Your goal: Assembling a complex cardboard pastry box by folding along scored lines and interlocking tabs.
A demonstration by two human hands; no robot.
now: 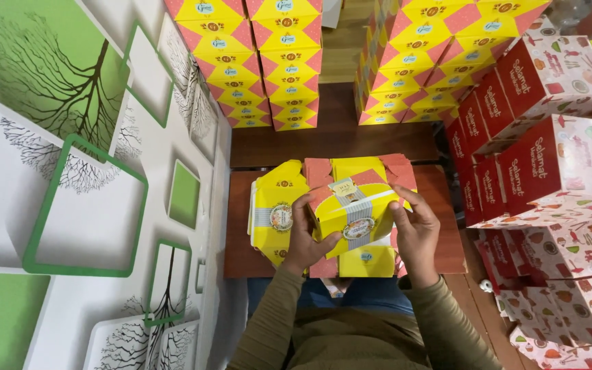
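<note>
I hold a yellow and pink cardboard box (356, 212) with a round emblem and a striped band between both hands, over a small brown wooden table (447, 233). My left hand (304, 236) grips its left end, fingers curled on the edge. My right hand (414, 229) presses on its right side, fingers spread along the flap. Just left of it, a second yellow box (274, 216) with the same emblem lies on the table. Flat unfolded pink and yellow box blanks (364, 168) sit beneath and behind the held box.
Two stacks of finished yellow and pink boxes (262, 62) stand on the floor ahead, more (433, 62) to the right. Red and white patterned boxes (549, 171) pile up along the right. A wall with green squares and tree prints (70, 171) runs along the left.
</note>
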